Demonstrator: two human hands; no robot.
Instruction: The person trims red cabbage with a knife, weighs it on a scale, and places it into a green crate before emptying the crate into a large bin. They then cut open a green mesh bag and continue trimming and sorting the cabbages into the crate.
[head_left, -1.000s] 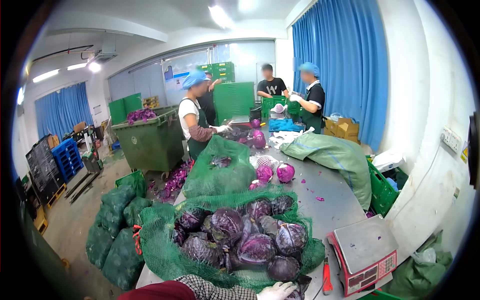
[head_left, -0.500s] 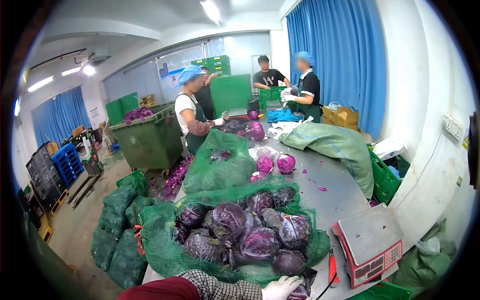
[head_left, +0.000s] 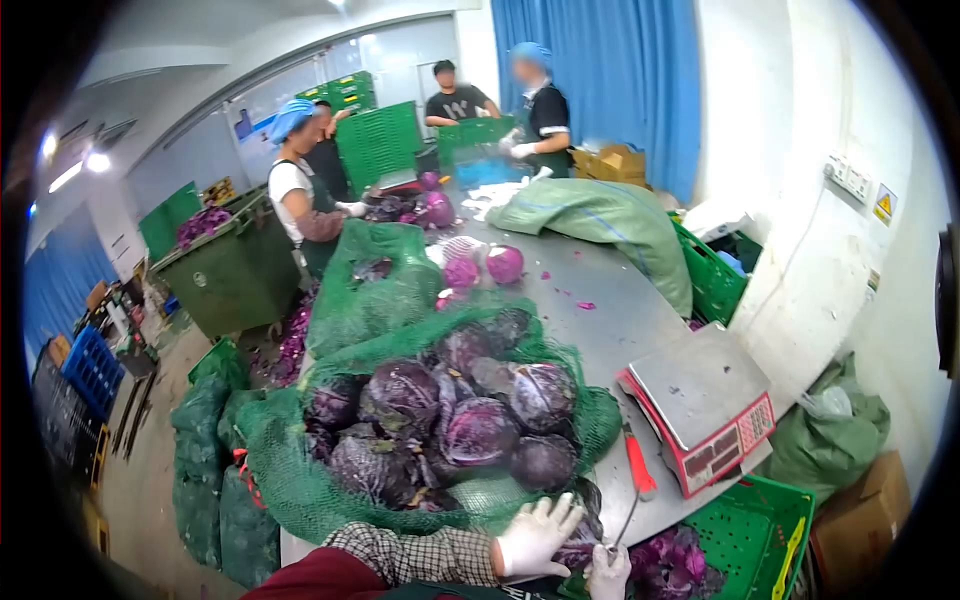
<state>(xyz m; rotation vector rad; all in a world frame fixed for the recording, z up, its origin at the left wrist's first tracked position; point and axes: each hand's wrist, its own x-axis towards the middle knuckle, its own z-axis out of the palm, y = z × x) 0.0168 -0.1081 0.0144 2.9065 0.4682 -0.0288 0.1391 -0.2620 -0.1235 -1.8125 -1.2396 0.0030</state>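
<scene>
My left hand, in a white glove, lies with fingers spread at the table's front edge. It touches a dark purple cabbage, which is partly hidden. Just right of it, my gloved right hand is closed around a knife whose thin blade points up and away; its handle is hidden in the hand. Ahead of both hands, a green mesh bag lies open with several red cabbages on it. A red-handled tool rests on the table beyond the blade.
A scale stands on the steel table at right. Below it, a green crate holds purple leaves. Peeled cabbages and another mesh bag lie farther back. Full bags sit on the floor. Several people work beyond.
The view has turned right and down. My right hand with the knife has come into view, and the fingers of my left hand are now spread. The green crate shows more.
</scene>
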